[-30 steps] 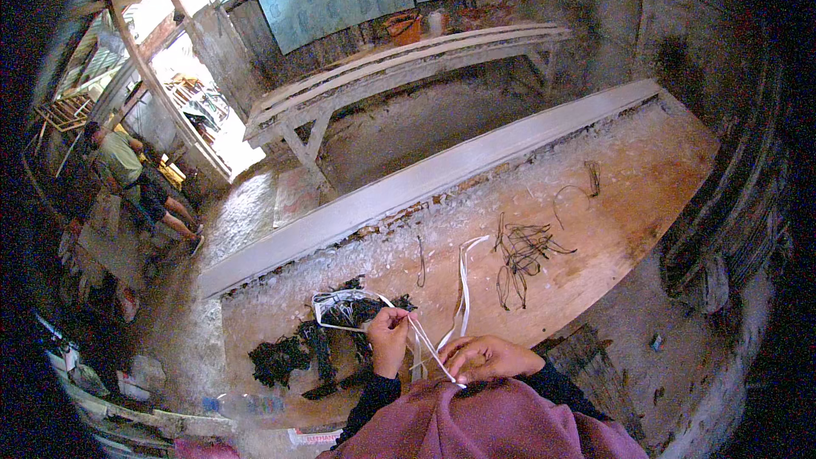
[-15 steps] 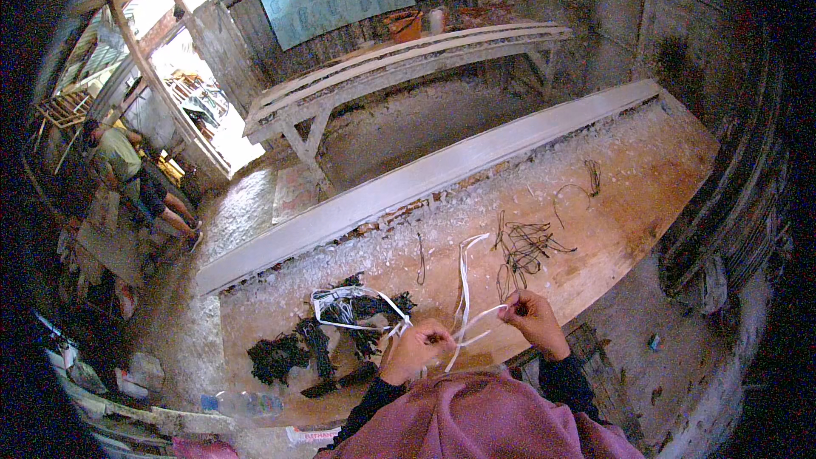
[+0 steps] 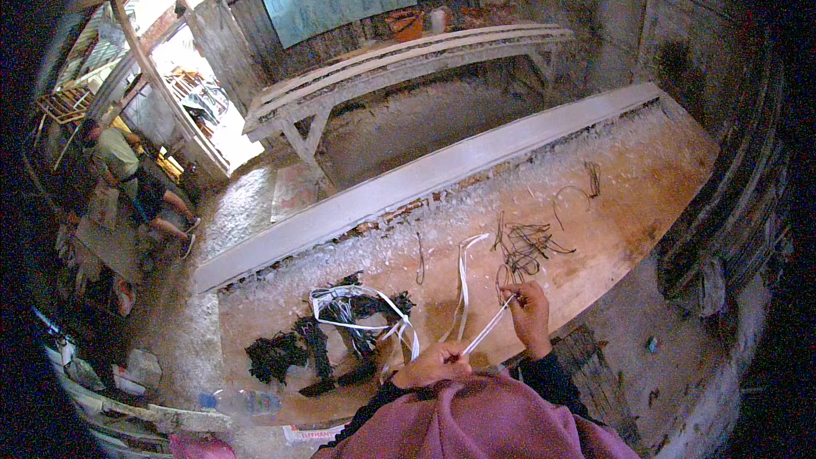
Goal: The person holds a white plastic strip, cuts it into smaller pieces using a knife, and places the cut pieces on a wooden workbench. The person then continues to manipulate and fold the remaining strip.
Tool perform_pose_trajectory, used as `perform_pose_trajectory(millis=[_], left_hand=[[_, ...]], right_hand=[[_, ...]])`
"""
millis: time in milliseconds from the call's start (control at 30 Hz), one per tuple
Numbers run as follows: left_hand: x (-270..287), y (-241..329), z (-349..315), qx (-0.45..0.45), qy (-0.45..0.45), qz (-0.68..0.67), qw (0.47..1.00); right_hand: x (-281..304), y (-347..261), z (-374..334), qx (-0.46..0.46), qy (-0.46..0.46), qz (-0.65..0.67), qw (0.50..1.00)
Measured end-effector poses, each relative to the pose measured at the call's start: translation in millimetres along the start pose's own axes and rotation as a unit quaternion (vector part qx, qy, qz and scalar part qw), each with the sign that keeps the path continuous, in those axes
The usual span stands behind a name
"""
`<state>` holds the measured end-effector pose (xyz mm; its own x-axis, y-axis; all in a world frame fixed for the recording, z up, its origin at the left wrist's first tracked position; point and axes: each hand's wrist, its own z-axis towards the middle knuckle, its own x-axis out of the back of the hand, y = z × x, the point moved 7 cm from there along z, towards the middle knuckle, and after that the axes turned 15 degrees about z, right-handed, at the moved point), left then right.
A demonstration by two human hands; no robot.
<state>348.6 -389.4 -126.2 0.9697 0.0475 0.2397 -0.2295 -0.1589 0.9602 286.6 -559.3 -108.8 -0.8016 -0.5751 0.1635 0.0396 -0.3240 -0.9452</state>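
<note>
Between my hands a white strap (image 3: 489, 328) is stretched at a slant, low over the near edge of the wooden table (image 3: 595, 229). My left hand (image 3: 432, 365) is closed on its lower end, close to my body. My right hand (image 3: 532, 313) pinches the upper end between thumb and fingertips. Another white strip (image 3: 463, 276) lies bent on the tabletop just beyond. Left of my left hand, a white strap loop (image 3: 338, 292) rests over bundles of black strips (image 3: 316, 348). A separate black clump (image 3: 276, 358) lies farther left.
Tangled dark wire (image 3: 525, 248) lies beyond my right hand. A long pale board (image 3: 433, 187) edges the table's far side. Behind it stands a slatted bench (image 3: 408, 49) with an orange bucket (image 3: 405, 25). At the left, a person (image 3: 127, 166) bends over. A plastic bottle (image 3: 246, 401) lies nearby.
My left hand has moved down and right, toward my body. My right hand has risen slightly. The strap's loose, spread ends are now drawn into a straight line between the hands.
</note>
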Motion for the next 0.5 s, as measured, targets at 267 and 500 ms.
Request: perform_pose_trajectory(millis=[267, 500], left_hand=[[61, -25, -28, 0.095, 0.268, -0.178, 0.942], [80, -30, -35, 0.121, 0.367, -0.172, 0.906]], right_hand=[[-2, 13, -2, -0.158, -0.123, 0.131, 0.971], [-25, -5, -16, -0.259, -0.187, 0.385, 0.866]])
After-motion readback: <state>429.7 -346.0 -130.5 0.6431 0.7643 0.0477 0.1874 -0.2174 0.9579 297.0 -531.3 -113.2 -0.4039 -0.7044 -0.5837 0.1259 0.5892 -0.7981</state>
